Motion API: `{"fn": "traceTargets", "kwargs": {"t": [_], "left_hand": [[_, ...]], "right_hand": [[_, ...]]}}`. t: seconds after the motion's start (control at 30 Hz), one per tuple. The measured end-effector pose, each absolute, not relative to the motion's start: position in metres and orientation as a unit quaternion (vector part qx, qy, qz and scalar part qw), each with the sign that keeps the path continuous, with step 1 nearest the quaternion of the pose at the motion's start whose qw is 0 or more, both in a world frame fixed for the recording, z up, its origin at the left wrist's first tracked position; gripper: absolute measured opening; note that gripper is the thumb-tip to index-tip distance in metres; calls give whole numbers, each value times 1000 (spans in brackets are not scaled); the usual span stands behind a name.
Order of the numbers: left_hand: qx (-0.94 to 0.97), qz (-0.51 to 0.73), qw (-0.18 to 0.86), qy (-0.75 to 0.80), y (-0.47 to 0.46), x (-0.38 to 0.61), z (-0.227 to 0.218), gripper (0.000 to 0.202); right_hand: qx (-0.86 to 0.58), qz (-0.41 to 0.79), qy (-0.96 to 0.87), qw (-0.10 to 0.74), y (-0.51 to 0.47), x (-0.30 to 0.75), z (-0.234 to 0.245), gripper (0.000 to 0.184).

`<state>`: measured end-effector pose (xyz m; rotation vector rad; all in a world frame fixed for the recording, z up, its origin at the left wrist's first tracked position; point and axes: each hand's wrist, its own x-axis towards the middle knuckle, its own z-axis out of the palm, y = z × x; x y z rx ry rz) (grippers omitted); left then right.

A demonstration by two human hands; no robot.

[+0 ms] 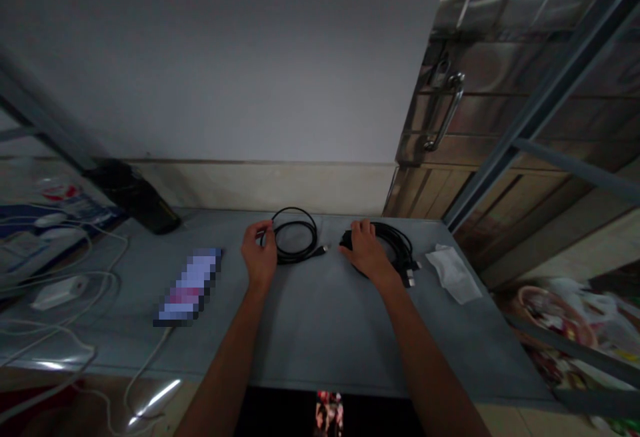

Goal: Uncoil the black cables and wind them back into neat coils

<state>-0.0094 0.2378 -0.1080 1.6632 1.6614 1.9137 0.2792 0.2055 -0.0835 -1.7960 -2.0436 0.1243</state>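
A thin black cable point(317, 231) lies in a loose coil on the grey tabletop, its connector pointing to the right. My left hand point(259, 255) is at the coil's left side, thumb and fingers closed on the cable. Farther right is a thicker bundle of black cables point(400, 242) with several plugs showing at its lower right. My right hand point(368, 250) is over the left part of this bundle, fingers curled on it; the part under the palm is hidden.
A lit phone point(190, 288) with a white cord lies left of my arms. White cords and a white adapter point(61, 292) spread at far left, near a black container point(137, 198). A white tissue-like piece point(454, 274) lies right. Metal frame bars point(545, 90) rise at both sides.
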Motion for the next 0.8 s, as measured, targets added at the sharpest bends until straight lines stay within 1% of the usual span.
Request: {"fn": "traceTargets", "kwargs": {"t": [0.23, 0.4, 0.53, 0.7, 0.77, 0.8], "left_hand": [[562, 617, 32, 550, 238, -10, -108, 12], [571, 609, 15, 551, 239, -10, -110, 12], [575, 606, 3, 549, 240, -11, -110, 11], [597, 599, -20, 533, 234, -7, -104, 11], [614, 592, -27, 522, 231, -4, -101, 12], [622, 588, -28, 516, 230, -2, -100, 12]], "right_hand": [[-622, 63, -748, 224, 211, 291, -80, 45], [-610, 59, -751, 245, 213, 299, -77, 44], [-611, 52, -747, 256, 217, 304, -77, 36], [-622, 42, -741, 249, 217, 303, -79, 31], [-635, 37, -735, 236, 215, 300, -77, 34], [-644, 33, -729, 229, 214, 299, -76, 39]]}}
